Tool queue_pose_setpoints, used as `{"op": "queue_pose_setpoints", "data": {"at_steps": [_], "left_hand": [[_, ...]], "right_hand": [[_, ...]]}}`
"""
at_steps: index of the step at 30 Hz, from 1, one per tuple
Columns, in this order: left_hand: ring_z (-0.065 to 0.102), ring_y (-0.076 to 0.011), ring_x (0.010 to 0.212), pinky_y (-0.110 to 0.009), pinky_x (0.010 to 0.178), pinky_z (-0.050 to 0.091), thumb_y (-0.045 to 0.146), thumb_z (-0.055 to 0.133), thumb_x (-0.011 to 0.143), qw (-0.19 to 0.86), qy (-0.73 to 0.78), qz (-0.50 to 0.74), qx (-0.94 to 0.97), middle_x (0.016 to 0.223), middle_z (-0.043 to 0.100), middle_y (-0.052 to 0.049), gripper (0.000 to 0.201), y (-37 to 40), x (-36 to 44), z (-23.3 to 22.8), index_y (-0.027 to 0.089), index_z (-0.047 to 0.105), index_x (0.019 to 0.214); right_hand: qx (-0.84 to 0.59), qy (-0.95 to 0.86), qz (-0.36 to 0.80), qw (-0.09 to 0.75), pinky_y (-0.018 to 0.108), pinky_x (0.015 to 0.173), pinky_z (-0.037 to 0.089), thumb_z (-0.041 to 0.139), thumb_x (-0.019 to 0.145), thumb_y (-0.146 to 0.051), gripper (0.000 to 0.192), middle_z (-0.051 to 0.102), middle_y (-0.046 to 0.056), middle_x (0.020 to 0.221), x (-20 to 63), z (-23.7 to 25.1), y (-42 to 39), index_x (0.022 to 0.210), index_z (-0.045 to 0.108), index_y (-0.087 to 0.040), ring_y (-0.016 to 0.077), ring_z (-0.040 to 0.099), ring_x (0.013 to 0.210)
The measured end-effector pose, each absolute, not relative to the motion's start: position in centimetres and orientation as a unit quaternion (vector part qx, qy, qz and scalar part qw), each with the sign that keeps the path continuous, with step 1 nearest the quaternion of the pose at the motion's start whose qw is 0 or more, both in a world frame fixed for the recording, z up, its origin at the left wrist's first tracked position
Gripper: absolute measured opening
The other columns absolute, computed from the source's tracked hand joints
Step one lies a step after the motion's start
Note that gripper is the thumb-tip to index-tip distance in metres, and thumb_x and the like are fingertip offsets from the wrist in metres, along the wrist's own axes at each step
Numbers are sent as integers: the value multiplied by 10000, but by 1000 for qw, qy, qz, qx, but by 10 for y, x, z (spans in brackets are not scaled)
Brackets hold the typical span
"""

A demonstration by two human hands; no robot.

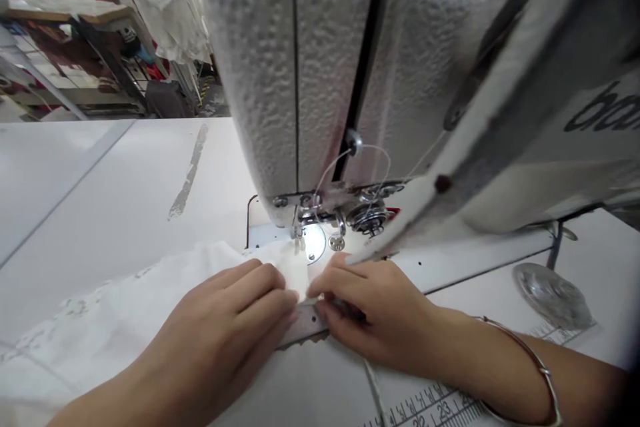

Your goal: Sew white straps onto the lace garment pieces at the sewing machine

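Note:
White fabric [165,287] with a patterned, openwork-looking edge spreads over the left of the sewing table and runs up to the presser foot [299,232] of a sewing machine [330,73]. On its right end lies my left hand [235,313], fingers bent together and gripping the cloth just before the needle plate [315,243]. My right hand [375,307] meets it there, thumb and fingers closed in a pinch at the fabric's edge. Something dark shows under the right fingers; I cannot make out what. White thread hangs from a guide [354,142] on the machine head.
A pale, blurred strip [450,167] slants from my right hand to the upper right. A clear round dish-like object [553,295] sits at right, and a printed ruler scale [430,407] lies along the front. Behind are hanging white garments [175,7] and a person at another table [65,13].

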State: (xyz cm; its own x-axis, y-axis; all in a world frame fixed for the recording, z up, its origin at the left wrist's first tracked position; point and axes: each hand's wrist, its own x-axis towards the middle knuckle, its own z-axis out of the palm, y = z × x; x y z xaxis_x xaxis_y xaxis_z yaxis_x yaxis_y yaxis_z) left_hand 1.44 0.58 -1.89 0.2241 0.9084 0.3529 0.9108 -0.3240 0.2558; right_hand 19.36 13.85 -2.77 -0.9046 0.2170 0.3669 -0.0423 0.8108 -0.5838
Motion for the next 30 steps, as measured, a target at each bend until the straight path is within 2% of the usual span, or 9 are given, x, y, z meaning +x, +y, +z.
{"op": "queue_pose_setpoints", "data": {"at_steps": [6, 12, 17, 23, 26, 30], "left_hand": [[555, -159, 686, -288, 569, 463, 157, 414, 966, -33, -590, -225, -775, 830, 586, -27, 192, 4, 14, -23, 193, 602, 978], [583, -120, 769, -235, 641, 473, 145, 447, 956, -90, -604, -257, -749, 869, 583, 6, 186, 5, 14, -20, 242, 598, 1004], [594, -139, 731, -259, 609, 486, 171, 432, 963, -75, -614, -234, -750, 844, 591, -4, 186, 3, 13, -22, 234, 606, 982], [619, -135, 695, -230, 574, 493, 188, 421, 954, -91, -620, -249, -739, 826, 629, -9, 218, 3, 13, -21, 232, 634, 960], [625, -131, 681, -217, 570, 503, 196, 414, 948, -98, -621, -249, -737, 816, 635, -8, 220, 5, 13, -21, 230, 631, 939], [626, -139, 665, -233, 554, 512, 207, 417, 953, -56, -622, -224, -748, 811, 634, -6, 181, 6, 13, -25, 227, 598, 955]], "right_hand": [[-70, -929, 300, 206, 240, 531, 336, 541, 875, -196, 113, 588, -21, 674, 191, -25, 137, 902, 636, -141, 104, 522, 605], [-81, -935, 277, 207, 248, 539, 327, 531, 846, -194, 95, 604, -27, 668, 189, -28, 136, 816, 615, -163, 108, 522, 612], [-51, -942, 234, 236, 262, 540, 312, 511, 896, -198, 145, 586, -28, 671, 193, -33, 137, 787, 602, -169, 107, 495, 620], [-50, -938, 287, 189, 258, 616, 370, 468, 887, -175, 145, 611, 17, 814, 192, -33, 142, 791, 578, -177, 131, 544, 739], [-67, -934, 304, 173, 262, 612, 361, 486, 853, -183, 109, 568, -5, 756, 188, -33, 142, 763, 547, -192, 127, 516, 698], [-63, -938, 279, 195, 275, 553, 308, 479, 851, -197, 149, 529, -17, 697, 187, -35, 141, 704, 504, -196, 124, 460, 634]]}}
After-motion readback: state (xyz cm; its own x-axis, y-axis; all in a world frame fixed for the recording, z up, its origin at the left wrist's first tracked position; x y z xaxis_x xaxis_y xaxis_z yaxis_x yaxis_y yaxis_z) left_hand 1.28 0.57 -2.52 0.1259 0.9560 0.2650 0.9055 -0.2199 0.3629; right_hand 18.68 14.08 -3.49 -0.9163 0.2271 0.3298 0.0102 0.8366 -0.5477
